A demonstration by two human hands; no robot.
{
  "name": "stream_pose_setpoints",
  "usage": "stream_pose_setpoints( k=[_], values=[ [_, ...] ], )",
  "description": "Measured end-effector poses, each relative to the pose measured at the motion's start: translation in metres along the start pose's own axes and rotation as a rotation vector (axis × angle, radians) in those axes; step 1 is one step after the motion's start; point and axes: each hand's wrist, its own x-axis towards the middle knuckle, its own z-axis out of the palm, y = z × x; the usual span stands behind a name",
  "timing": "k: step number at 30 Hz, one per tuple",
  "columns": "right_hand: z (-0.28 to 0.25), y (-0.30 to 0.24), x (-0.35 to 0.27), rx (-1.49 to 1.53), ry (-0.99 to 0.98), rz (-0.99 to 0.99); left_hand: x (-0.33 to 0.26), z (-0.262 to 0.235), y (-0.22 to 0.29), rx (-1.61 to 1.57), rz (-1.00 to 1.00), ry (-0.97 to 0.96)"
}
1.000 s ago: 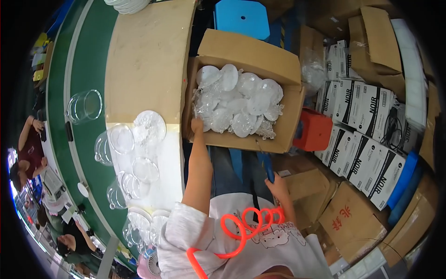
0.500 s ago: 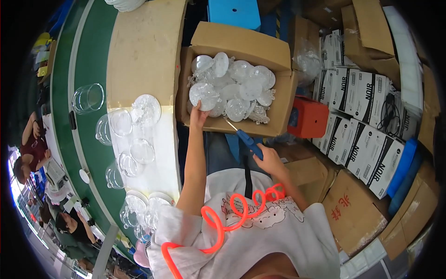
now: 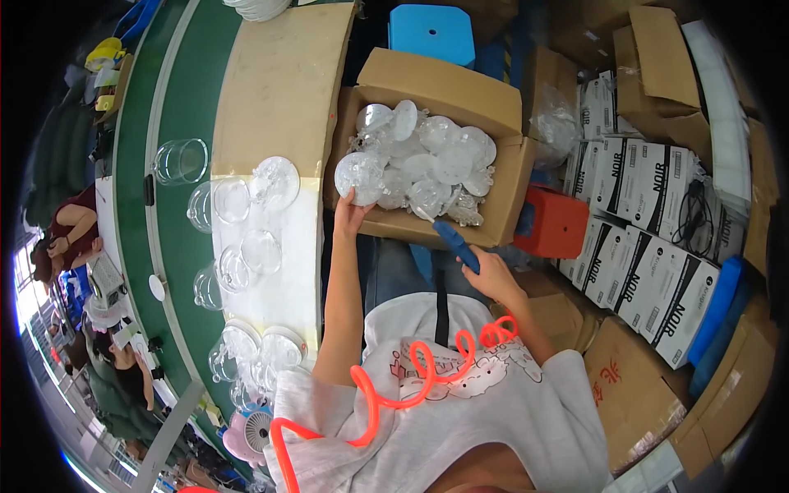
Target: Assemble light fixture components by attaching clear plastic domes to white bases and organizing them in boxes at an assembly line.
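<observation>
Clear domes being handled at an open carton

Clear plastic domes (image 3: 246,246) are lying on the counter (image 3: 279,90) at the left — further right, a clear dome (image 3: 359,174) at the cardboard box's (image 3: 444,82) near left corner is being touched by the left hand (image 3: 352,215), its grip narrow on the rim. A blue-handled cutter (image 3: 454,241) is being held in the right hand's (image 3: 491,278) closed grip, blade pointed into the box.
</observation>
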Motion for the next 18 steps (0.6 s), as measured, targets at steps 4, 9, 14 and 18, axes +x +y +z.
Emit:
stream_pose_setpoints(
  k=[4, 9, 14, 18],
  values=[
    [-0.004, 0.005, 0.002, 0.052, 0.044, 0.033, -0.013, 0.007, 0.0, -0.033, 0.012, 0.012],
    [-0.004, 0.002, 0.01, 0.017, -0.006, -0.015, -0.022, 0.005, -0.004, 0.002, -0.014, -0.063],
    [-0.001, 0.01, 0.017, 0.029, 0.043, -0.052, -0.033, 0.009, -0.013, -0.048, -0.066, -0.047],
    [0.003, 0.016, 0.013, 0.019, -0.027, 0.023, -0.031, 0.022, 0.002, 0.018, -0.007, -0.086]
  ],
)
